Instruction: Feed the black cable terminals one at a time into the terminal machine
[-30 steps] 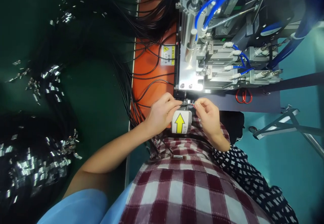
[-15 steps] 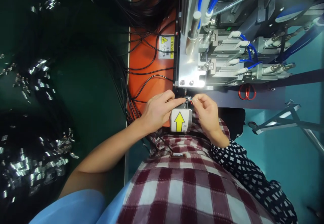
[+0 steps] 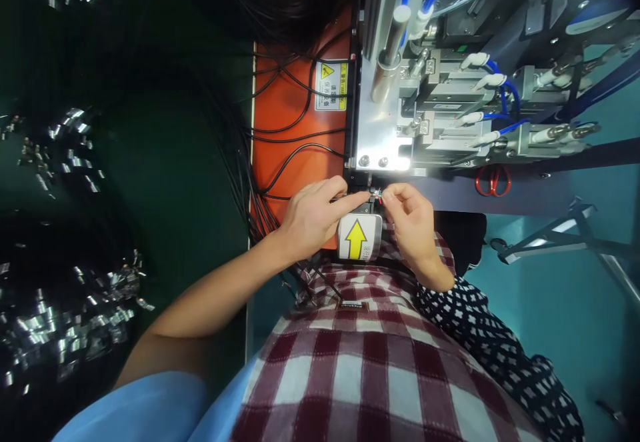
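Observation:
Both hands meet at a small black fixture (image 3: 371,207) on the near edge of the machine. My left hand (image 3: 310,221) has its index finger stretched out, its tip touching a small cable end (image 3: 376,194) there. Its other fingers are curled, and what lies under them is hidden. Opposite, my right hand (image 3: 414,225) pinches thin wires (image 3: 381,198), partly red and white, between thumb and index finger. Just below the fingertips sits a clear-edged plate with a yellow arrow label (image 3: 356,238).
A metal machine head with cylinders (image 3: 450,95) and blue air hoses stands beyond my hands. Black cables (image 3: 295,137) cross the orange surface (image 3: 280,112) at left. Bundles with shiny ends (image 3: 70,329) lie on the dark green area. Red-handled scissors (image 3: 493,181) rest at right.
The view has shifted slightly, so the machine appears a little farther right. Both hands keep nearly the same pose at the fixture. Slightly more of the wires shows between the fingertips.

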Motion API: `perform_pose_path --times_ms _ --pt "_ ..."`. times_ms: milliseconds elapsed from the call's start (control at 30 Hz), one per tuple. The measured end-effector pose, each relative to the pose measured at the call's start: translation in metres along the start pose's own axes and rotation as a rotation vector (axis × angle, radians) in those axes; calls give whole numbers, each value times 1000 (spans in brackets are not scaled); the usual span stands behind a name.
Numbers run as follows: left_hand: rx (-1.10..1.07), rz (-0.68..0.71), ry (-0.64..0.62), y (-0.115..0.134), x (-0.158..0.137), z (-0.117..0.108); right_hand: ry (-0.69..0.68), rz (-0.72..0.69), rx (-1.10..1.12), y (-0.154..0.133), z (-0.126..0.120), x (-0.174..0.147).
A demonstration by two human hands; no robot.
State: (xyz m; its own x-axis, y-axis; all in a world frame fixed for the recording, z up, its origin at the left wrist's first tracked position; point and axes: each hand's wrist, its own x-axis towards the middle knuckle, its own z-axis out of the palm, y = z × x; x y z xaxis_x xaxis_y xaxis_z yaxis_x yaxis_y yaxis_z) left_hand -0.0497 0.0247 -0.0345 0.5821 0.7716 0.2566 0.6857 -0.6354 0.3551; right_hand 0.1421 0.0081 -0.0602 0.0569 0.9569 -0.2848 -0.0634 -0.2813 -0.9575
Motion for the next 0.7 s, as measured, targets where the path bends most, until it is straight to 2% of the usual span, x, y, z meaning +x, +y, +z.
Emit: perform_pose_path --times_ms 700 --pt "-14 0 25 -1 -1 2 20 -26 -25 2 0 0"
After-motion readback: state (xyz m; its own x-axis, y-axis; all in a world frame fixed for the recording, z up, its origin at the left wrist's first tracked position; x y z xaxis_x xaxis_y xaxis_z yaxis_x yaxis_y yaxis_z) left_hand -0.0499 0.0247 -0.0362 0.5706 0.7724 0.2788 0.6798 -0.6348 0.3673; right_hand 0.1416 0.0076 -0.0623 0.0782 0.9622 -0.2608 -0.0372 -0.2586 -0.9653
